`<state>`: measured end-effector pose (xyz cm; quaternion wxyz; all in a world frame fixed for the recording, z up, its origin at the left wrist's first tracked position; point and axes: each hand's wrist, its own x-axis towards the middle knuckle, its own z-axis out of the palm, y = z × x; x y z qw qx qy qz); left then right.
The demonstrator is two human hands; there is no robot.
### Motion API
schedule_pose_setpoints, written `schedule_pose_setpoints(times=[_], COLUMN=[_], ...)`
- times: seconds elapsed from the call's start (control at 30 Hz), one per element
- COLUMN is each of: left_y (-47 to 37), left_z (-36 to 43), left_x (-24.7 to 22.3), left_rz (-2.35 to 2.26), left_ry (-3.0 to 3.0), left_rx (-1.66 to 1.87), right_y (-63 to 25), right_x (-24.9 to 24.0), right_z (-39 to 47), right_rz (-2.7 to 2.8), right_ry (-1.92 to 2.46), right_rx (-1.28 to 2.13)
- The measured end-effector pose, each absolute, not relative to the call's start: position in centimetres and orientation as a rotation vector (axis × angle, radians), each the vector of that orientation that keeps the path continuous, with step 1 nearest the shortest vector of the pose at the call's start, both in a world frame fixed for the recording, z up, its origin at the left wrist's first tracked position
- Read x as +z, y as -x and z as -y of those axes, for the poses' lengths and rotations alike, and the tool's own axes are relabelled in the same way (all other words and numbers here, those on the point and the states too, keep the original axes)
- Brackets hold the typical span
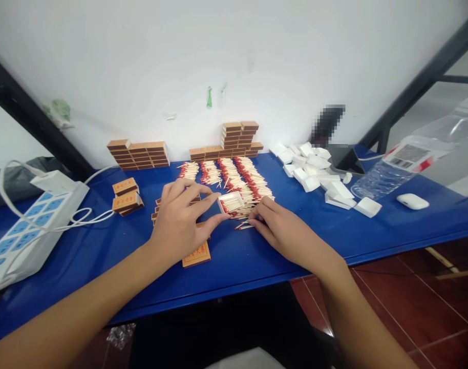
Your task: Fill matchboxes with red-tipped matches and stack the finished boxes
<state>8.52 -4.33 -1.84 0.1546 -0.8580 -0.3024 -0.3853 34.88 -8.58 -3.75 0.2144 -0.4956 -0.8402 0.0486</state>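
Note:
Between the thumb and fingers of my left hand [184,212] is a white matchbox tray [231,202], tilted a little, with several red-tipped matches lying inside. My right hand [278,225] is at the near end of the match rows, its fingertips pinched on matches [245,224] by the table surface. Rows of red-headed matches [251,177] stretch back from both hands. Under and beside my left hand lie orange matchboxes [197,255], partly hidden by it.
Stacked matchboxes [140,155] line the wall, with a second stack [239,138] further right. White empty trays [306,166] are heaped at right, near a plastic bottle [406,159] and a white earphone case [412,201]. A power strip [34,225] with cables occupies the left.

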Motion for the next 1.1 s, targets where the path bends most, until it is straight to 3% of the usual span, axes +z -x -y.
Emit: schedule_pose_setpoints(times=[1.1], left_y=[-8.5], left_z=[4.4], left_x=[-1.8], left_rz=[0.814], left_ry=[2.492], left_rx=[-1.067], right_y=[-34.9], right_x=[-3.1], right_z=[9.5], right_rz=[2.323], right_ry=[1.411], right_rx=[0.377])
